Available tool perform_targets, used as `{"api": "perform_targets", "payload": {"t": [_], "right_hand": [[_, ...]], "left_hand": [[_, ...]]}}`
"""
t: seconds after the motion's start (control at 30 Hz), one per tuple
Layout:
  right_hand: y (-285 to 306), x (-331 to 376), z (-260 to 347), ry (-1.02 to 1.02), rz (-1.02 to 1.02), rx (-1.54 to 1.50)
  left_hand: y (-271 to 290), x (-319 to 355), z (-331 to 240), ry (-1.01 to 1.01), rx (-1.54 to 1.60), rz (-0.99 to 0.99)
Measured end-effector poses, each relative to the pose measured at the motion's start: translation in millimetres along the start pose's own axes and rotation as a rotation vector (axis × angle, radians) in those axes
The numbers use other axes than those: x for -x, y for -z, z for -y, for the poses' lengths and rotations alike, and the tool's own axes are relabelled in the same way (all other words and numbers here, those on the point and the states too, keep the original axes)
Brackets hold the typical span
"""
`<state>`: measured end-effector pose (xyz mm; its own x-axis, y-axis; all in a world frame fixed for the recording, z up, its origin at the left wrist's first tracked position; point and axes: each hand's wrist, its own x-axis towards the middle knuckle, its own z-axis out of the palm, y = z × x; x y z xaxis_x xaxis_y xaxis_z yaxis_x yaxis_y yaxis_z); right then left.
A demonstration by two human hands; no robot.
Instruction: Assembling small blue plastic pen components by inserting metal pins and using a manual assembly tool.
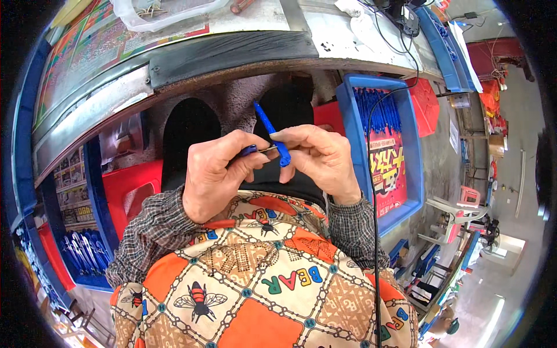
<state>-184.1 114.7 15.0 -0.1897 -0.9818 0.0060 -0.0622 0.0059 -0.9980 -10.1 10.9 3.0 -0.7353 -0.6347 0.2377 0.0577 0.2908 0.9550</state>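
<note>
fingers of the left hand point(212, 174) pinch a small dark-blue piece with a metal tip point(255, 150) while the right hand point(322, 159) grips a blue plastic strip point(272, 133) held mid-scene over the lap, near the blue tray point(348, 127) at right; best keep both pinches firm and parts aligned.

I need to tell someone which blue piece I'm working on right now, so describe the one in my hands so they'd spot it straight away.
Start at the grey workbench edge across the top, then drop to the two hands meeting over the patterned apron. The slim blue plastic piece sticks up slantwise between the left hand and the right hand. Unlike the blue pieces piled in the blue tray on the right, it stands alone, pinched in the fingers.
</note>
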Motion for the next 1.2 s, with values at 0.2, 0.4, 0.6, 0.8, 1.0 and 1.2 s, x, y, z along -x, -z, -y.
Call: {"api": "perform_targets", "payload": {"t": [0.2, 0.4, 0.6, 0.8, 1.0, 1.2], "right_hand": [[2.6, -10.4, -5.0, 0.315, 0.026, 0.322], [-3.4, -16.7, -3.7, 0.234, 0.013, 0.289], [-7.3, -23.6, 2.5, -0.108, 0.086, 0.066], [-18.9, -26.6, -6.5, -0.308, 0.074, -0.273], [-19.9, -22.7, -4.4, -0.123, -0.042, -0.115], [-8.1, -22.4, -7.0, 0.53, -0.089, 0.613]], "left_hand": [[2.9, -1.2, -6.0, -0.003, -0.029, 0.01], [5.7, -3.3, 8.3, -0.266, -0.247, -0.042], [15.6, -6.3, 15.0, -0.589, -0.521, -0.018], [15.1, -10.2, 23.0, -0.652, -0.525, -0.073], [11.8, -6.3, 19.2, -0.428, -0.395, -0.144], [8.4, -2.2, 11.9, -0.269, -0.279, -0.124]]}}
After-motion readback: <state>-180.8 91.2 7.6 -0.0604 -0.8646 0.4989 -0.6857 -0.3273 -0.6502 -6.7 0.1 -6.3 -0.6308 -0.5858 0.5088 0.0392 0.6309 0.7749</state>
